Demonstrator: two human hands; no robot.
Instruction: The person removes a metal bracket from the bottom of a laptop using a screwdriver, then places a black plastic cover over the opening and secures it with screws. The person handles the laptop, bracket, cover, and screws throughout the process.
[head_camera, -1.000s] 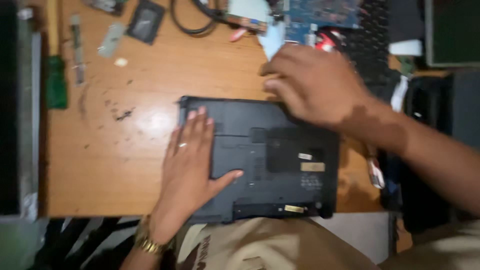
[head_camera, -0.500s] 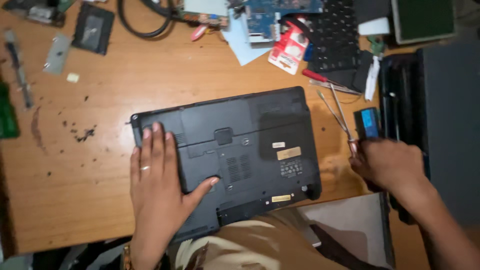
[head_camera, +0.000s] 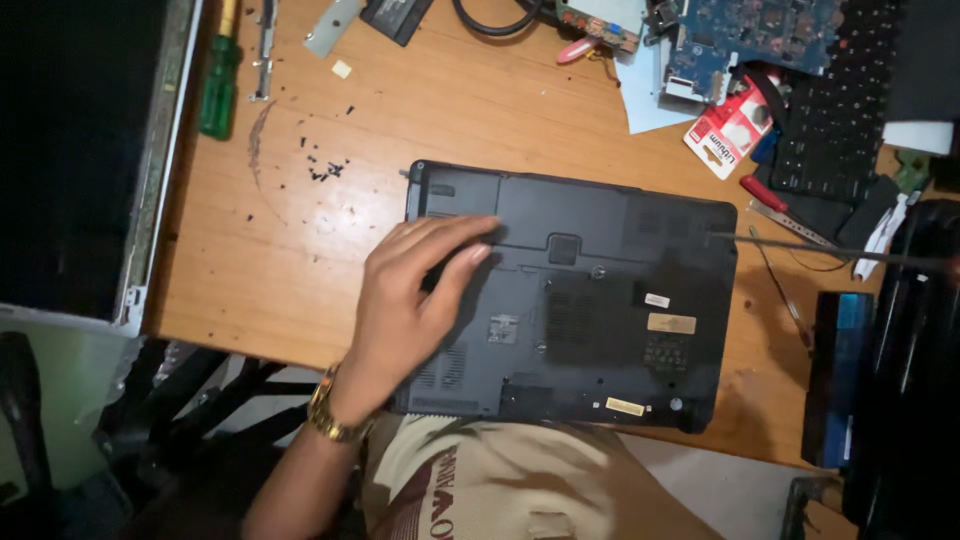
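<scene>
A black laptop (head_camera: 600, 300) lies upside down on the wooden desk (head_camera: 300, 240), its bottom cover facing up. My left hand (head_camera: 415, 300) rests flat on the laptop's left part, fingers spread and pointing right toward the top edge; it holds nothing. A gold wristband (head_camera: 335, 420) sits on that wrist. My right hand is out of frame. A thin dark metal shaft (head_camera: 830, 248) comes in from the right edge, and its tip reaches the laptop's upper right side.
Tiny black screws (head_camera: 325, 168) lie scattered left of the laptop. A green-handled screwdriver (head_camera: 218, 80) and a screen panel (head_camera: 80, 150) are at the far left. Blue circuit board (head_camera: 750, 30), loose keyboard (head_camera: 840, 120), red-white battery card (head_camera: 730, 125) and a black battery pack (head_camera: 838, 370) crowd the right.
My right hand has gone out of frame to the right, and a thin shaft now points at the laptop's right side. My left hand has turned, fingers now pointing right.
</scene>
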